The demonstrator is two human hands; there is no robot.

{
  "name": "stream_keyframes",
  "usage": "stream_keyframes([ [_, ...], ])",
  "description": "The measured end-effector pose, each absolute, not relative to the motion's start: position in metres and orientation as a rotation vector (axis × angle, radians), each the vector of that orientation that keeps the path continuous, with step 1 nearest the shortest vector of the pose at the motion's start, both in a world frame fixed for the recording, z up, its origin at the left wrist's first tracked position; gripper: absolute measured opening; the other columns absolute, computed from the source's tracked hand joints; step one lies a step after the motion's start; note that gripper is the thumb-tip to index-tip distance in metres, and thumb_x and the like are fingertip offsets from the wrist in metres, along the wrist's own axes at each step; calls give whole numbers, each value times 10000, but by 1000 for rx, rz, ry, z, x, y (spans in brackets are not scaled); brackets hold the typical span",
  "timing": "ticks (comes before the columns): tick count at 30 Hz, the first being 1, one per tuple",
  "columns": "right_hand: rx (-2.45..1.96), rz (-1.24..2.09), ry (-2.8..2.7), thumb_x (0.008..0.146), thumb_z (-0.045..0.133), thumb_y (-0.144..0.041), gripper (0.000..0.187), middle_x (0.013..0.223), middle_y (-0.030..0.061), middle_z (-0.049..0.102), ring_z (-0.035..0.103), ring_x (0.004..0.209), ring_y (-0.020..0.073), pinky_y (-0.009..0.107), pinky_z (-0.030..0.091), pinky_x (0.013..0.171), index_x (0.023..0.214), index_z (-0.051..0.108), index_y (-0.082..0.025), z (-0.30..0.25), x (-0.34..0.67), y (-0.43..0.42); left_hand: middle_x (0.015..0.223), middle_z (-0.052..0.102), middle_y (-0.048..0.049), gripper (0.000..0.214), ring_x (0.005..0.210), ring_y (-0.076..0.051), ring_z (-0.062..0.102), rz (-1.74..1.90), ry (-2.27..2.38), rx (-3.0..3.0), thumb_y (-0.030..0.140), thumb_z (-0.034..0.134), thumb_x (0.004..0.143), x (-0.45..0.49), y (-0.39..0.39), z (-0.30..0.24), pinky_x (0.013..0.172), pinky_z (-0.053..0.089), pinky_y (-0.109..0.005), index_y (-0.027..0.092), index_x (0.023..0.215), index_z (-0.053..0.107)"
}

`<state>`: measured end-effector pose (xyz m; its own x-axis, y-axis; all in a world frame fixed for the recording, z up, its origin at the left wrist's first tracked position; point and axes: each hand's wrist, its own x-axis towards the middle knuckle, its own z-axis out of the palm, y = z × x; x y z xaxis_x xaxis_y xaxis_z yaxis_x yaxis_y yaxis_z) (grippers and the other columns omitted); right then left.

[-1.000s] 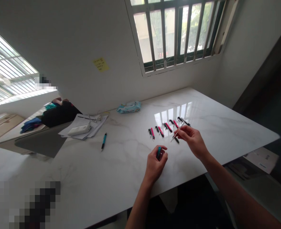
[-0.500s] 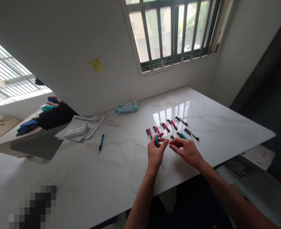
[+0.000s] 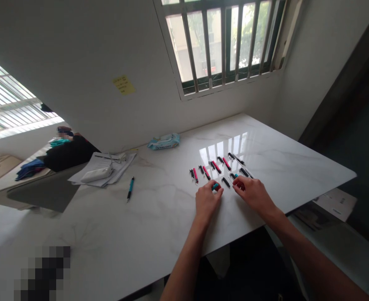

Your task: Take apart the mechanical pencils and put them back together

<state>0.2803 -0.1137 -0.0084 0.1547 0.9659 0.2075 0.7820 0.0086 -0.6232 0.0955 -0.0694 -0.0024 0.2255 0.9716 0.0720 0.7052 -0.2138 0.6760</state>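
Teal barrel (image 3: 215,187) partly behind left hand (image 3: 207,199)

The white marbled table (image 3: 159,230) carries a light-blue packet (image 3: 164,142). Left of this packet lie papers (image 3: 118,170); nearer than it, a teal pen (image 3: 130,190) and, rightward, red and black pen parts (image 3: 216,167).

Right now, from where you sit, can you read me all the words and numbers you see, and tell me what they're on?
None reads clearly.
Yellow note on the wall: handwriting, too small to read.
Blue packet by the wall: printed letters, too blurred to be sure.
Pale box below the tabletop: small print, unreadable.
Teal barrel in the left hand: no lettering to make out.
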Motion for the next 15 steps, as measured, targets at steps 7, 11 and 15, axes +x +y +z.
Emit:
stream_keyframes([
  [7,-1896,374,-1733,907,677,-231,92,793,37,793,738,752,234,319,464,674,892,767,-239,-12,275,-98,908,782,-65,107,870,-263,704,583,1688,2084,337,674,899,120,-54,-9,765,441,-333,269,957,734],
  [11,-1897,362,-1767,918,663,-227,110,796,44,793,741,760,234,312,470,675,910,772,-238,-16,276,-94,962,784,-64,154,908,-256,703,638,1660,2062,364,691,900,117,-52,-10,787,451,-330,264,1011,730],
  [15,-1878,388,-1818,928,640,-205,130,846,52,795,742,811,239,314,474,715,963,763,-229,-17,277,-97,1009,770,-76,135,914,-249,694,604,1667,2104,339,680,904,108,-55,-8,788,453,-327,247,975,750],
])
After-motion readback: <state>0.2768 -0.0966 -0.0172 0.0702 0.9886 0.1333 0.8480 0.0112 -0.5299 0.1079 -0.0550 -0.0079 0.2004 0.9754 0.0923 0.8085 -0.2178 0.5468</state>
